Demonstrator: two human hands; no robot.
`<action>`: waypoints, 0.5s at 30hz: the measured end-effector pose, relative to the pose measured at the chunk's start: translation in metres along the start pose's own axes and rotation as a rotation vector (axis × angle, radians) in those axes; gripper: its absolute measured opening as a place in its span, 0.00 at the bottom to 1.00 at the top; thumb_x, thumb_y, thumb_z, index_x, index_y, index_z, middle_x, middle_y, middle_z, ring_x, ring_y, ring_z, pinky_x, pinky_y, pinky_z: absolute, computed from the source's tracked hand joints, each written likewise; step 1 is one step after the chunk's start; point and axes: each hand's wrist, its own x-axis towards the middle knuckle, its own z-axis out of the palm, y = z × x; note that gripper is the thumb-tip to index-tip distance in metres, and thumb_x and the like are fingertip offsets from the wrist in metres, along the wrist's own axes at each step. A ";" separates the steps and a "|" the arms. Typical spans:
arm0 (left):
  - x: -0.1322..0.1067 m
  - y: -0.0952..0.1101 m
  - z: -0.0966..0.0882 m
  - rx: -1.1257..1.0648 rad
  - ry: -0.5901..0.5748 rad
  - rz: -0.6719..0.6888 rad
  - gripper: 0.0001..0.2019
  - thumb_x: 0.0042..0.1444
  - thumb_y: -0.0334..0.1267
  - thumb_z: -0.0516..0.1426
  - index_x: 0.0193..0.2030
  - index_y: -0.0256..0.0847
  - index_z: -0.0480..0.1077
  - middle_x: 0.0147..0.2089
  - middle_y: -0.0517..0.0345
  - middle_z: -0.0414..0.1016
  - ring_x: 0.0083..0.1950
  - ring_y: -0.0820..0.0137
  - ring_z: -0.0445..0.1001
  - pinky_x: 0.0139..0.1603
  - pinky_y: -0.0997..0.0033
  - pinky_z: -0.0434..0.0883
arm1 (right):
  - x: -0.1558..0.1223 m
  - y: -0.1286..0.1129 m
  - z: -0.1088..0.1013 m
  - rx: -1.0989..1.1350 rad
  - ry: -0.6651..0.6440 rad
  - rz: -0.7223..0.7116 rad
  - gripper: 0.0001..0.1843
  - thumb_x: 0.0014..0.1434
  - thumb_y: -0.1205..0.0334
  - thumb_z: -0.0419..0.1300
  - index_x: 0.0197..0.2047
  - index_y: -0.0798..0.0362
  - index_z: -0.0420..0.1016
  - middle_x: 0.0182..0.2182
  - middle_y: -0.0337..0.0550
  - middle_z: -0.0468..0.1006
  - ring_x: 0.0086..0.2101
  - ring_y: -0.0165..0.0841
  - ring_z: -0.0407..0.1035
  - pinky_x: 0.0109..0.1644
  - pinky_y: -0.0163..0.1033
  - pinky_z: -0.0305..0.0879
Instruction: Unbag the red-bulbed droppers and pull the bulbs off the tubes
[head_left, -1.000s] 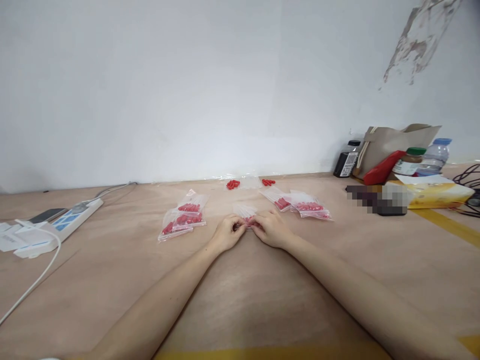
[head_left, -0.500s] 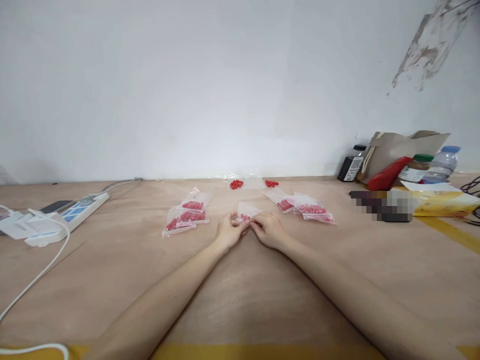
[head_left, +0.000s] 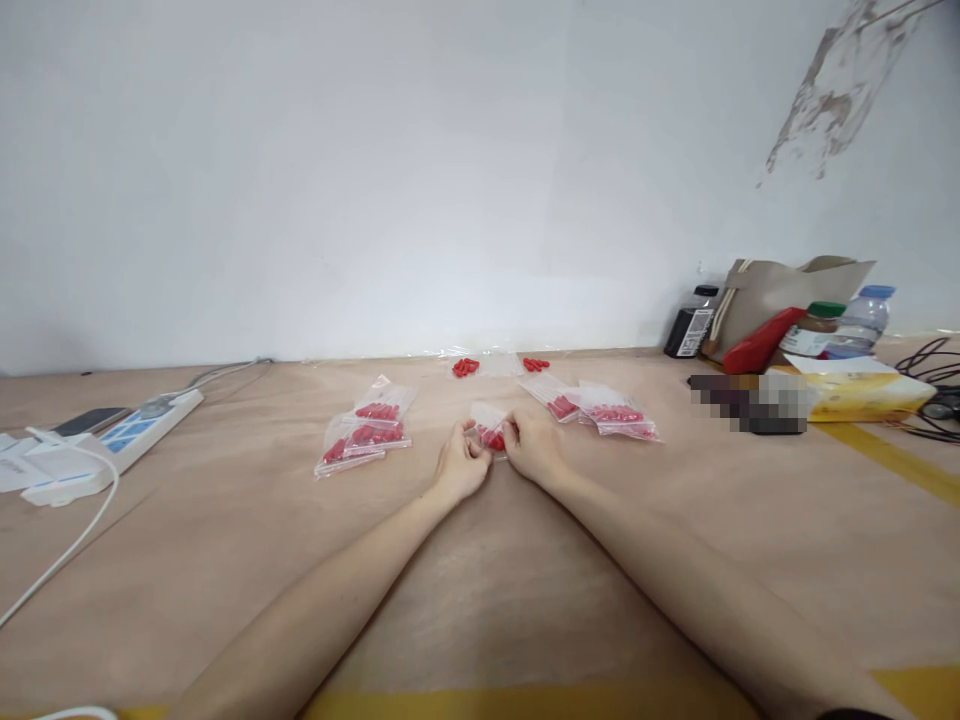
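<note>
A small clear plastic bag with red capsule-like pieces inside lies between my hands at the middle of the table. My left hand has its fingers curled and pinches the bag's left edge. On the other side, my right hand grips the right edge with thumb and bent fingers. Several filled zip bags overlap to the left of my hands. More filled zip bags lie to the right. Behind, two small heaps of loose red pieces rest on clear plastic by the wall.
At the left lie a white power strip, a phone and a white cable. Toward the right wall stand a black bottle, a beige bag, a green-lidded jar, a water bottle and a yellow packet.
My hands have drawn slightly apart, so more of the bag and its red pieces shows between them. The whole view has shifted a little.
</note>
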 end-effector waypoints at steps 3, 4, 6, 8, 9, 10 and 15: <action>-0.007 0.008 -0.003 0.048 0.012 0.011 0.29 0.44 0.29 0.54 0.56 0.37 0.54 0.18 0.71 0.61 0.21 0.77 0.63 0.26 0.77 0.61 | 0.001 0.006 -0.006 0.005 -0.026 -0.099 0.11 0.59 0.61 0.47 0.38 0.52 0.69 0.36 0.46 0.74 0.35 0.34 0.66 0.33 0.35 0.55; -0.009 0.011 -0.004 0.069 0.013 0.019 0.30 0.44 0.29 0.54 0.57 0.37 0.53 0.18 0.71 0.61 0.21 0.76 0.63 0.27 0.77 0.61 | 0.001 0.008 -0.008 0.015 -0.050 -0.142 0.11 0.59 0.61 0.48 0.40 0.52 0.69 0.37 0.46 0.73 0.36 0.34 0.66 0.34 0.35 0.55; -0.012 0.015 -0.007 0.105 0.011 0.019 0.31 0.43 0.30 0.54 0.58 0.36 0.53 0.18 0.70 0.61 0.22 0.76 0.63 0.27 0.76 0.61 | -0.002 0.012 -0.012 0.055 -0.116 -0.245 0.10 0.57 0.62 0.50 0.41 0.53 0.69 0.37 0.46 0.73 0.36 0.33 0.66 0.36 0.35 0.57; -0.013 0.018 -0.013 0.119 -0.014 0.021 0.31 0.43 0.30 0.54 0.58 0.35 0.54 0.18 0.71 0.60 0.21 0.76 0.62 0.25 0.77 0.60 | -0.004 0.017 -0.015 0.108 -0.175 -0.344 0.09 0.55 0.65 0.51 0.38 0.54 0.71 0.35 0.46 0.73 0.35 0.33 0.67 0.37 0.34 0.58; -0.012 0.019 -0.016 0.126 -0.034 0.042 0.30 0.43 0.31 0.54 0.57 0.36 0.56 0.17 0.71 0.59 0.20 0.77 0.61 0.24 0.77 0.60 | -0.005 0.020 -0.016 0.138 -0.193 -0.378 0.09 0.54 0.68 0.51 0.36 0.54 0.71 0.33 0.45 0.73 0.35 0.32 0.67 0.38 0.34 0.58; -0.010 0.020 -0.021 0.149 -0.040 0.075 0.27 0.44 0.33 0.54 0.54 0.37 0.60 0.16 0.71 0.58 0.19 0.77 0.60 0.23 0.77 0.59 | -0.005 0.022 -0.017 0.172 -0.206 -0.403 0.10 0.52 0.72 0.50 0.34 0.55 0.72 0.32 0.44 0.73 0.34 0.32 0.67 0.38 0.34 0.59; 0.006 0.016 -0.042 0.340 0.131 0.158 0.12 0.48 0.44 0.54 0.35 0.39 0.72 0.21 0.63 0.64 0.25 0.73 0.64 0.27 0.74 0.61 | 0.002 0.038 -0.013 0.471 -0.221 -0.443 0.15 0.43 0.81 0.46 0.23 0.55 0.68 0.28 0.41 0.72 0.32 0.28 0.67 0.37 0.33 0.61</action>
